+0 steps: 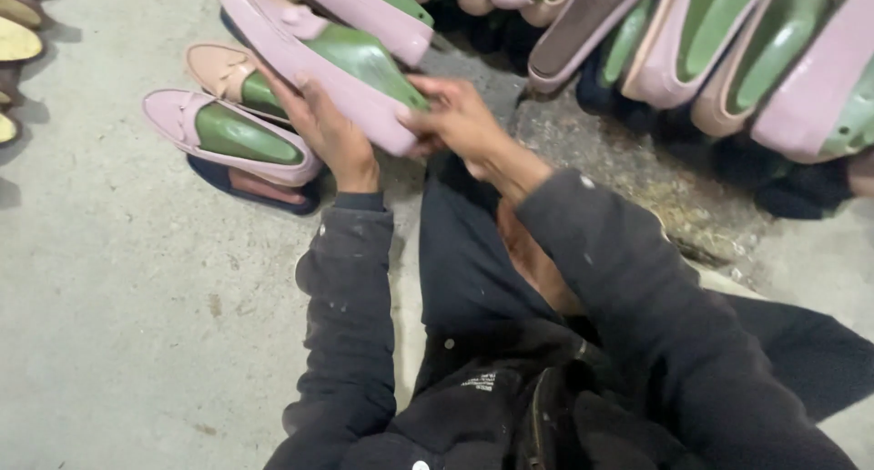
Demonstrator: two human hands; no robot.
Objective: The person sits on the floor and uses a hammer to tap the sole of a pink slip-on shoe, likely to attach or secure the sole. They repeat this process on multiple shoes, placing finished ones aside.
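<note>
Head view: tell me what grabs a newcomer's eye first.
At centre, the left hand and right hand grip a pink loafer on a green shoe last. More pink lasted loafers lie left on the concrete floor, and a row crowds the top right.

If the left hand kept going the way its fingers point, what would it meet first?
The left hand points up and left, fingers under the held pink shoe. Past that shoe, the first thing in line looks like the tan shoe on the floor, though depth is hard to judge.
</note>
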